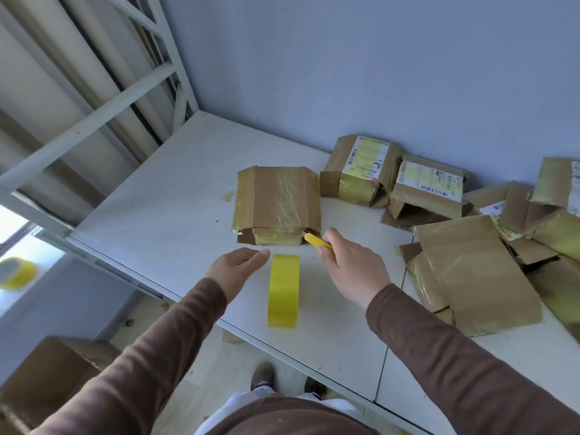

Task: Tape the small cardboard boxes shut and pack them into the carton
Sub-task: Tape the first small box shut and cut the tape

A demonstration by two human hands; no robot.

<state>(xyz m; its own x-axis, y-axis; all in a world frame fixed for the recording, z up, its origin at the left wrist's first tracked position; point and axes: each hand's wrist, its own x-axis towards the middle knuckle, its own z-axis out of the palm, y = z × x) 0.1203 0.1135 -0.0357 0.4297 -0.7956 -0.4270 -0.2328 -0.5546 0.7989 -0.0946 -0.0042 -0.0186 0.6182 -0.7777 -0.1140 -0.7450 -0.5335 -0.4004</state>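
Tape [283,291], a yellow roll, stands on edge on the white table [163,196], near its front edge and between the two hands. Left hand [236,267] hovers just left of the roll with fingers straight and together, holding nothing; whether it touches the table cannot be told. Right hand [353,267] grips a yellow cutter [316,240], whose tip points at the near right corner of the box [277,205]. That box sits behind the roll, wrapped in yellowish tape, its near end torn and partly open. More boxes [470,246] lie in a loose heap along the wall to the right, some with printed labels, several with flaps open. Down on the floor at lower left stands a brown carton [50,375], and a second yellow roll [15,273] shows blurred at the far left edge.
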